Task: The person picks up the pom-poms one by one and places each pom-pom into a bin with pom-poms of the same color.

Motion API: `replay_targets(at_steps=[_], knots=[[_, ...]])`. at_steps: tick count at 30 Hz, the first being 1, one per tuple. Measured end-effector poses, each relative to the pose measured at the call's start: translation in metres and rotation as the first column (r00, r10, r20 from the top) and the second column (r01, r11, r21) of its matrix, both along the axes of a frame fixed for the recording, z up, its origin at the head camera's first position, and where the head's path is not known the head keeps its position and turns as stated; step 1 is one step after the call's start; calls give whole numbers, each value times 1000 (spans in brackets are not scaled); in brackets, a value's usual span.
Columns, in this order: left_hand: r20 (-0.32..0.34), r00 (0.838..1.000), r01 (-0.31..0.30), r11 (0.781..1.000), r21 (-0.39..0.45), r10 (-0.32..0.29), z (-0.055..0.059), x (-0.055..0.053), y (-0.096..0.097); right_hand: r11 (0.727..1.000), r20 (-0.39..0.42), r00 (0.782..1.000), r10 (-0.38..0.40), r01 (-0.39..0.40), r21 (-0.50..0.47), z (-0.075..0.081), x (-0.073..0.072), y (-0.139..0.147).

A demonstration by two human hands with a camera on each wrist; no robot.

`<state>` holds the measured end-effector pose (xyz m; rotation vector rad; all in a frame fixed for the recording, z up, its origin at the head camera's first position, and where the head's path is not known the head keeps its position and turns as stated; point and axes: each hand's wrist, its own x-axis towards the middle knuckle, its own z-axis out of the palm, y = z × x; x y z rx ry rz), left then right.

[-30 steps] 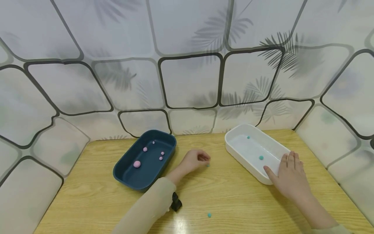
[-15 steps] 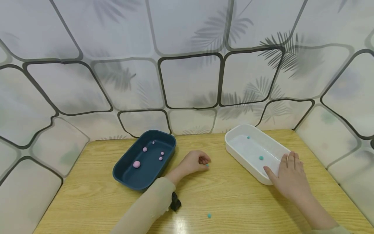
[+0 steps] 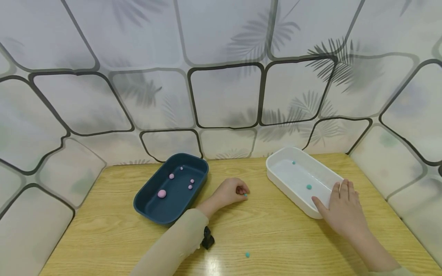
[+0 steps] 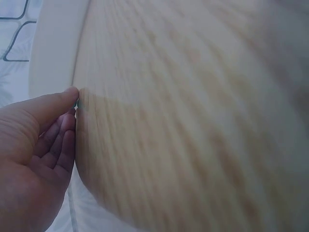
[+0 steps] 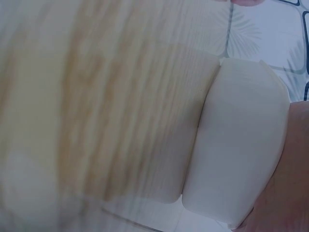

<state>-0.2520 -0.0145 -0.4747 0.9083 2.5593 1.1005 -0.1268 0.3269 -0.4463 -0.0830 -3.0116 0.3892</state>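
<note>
In the head view my left hand (image 3: 232, 191) is low over the table between the two trays. Its thumb and a finger pinch a tiny teal ball (image 3: 245, 195); the left wrist view shows only a sliver of it at the fingertips. My right hand (image 3: 346, 212) rests on the near right end of a white tray (image 3: 287, 188), fingers straight over the rim. Two teal balls lie inside that tray, a larger one (image 3: 309, 186) and a smaller one (image 3: 293, 162). Another teal ball (image 3: 247, 254) sits on the table near the front.
A dark blue tray (image 3: 145, 211) stands at the left with several pink balls, the largest (image 3: 161, 194) towards its near end. A patterned curtain wall (image 3: 224, 96) surrounds the wooden table (image 3: 276, 245) at the back and sides. A black strap piece (image 3: 208, 238) hangs at my left cuff.
The left thumb and finger have shifted slightly and taken hold of the tiny teal ball by the fingertips. My right hand and both trays have stayed in place.
</note>
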Motion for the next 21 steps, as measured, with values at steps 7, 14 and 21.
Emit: replay_targets(at_steps=[7, 14, 21], knots=[[-23, 1000, 8, 1000, -1, -8, 1, 1, 0, 1000, 9, 1000, 2, -2, -1, 1, 0, 0], [-24, 1000, -19, 1000, 8, 19, 1, 0, 1, 1000, 12, 1000, 5, -5, -5, 2, 0, 0], [51, 991, -131, 989, 76, 127, 3, 0, 1, 1000, -1, 1000, 8, -8, 6, 0, 0, 0]])
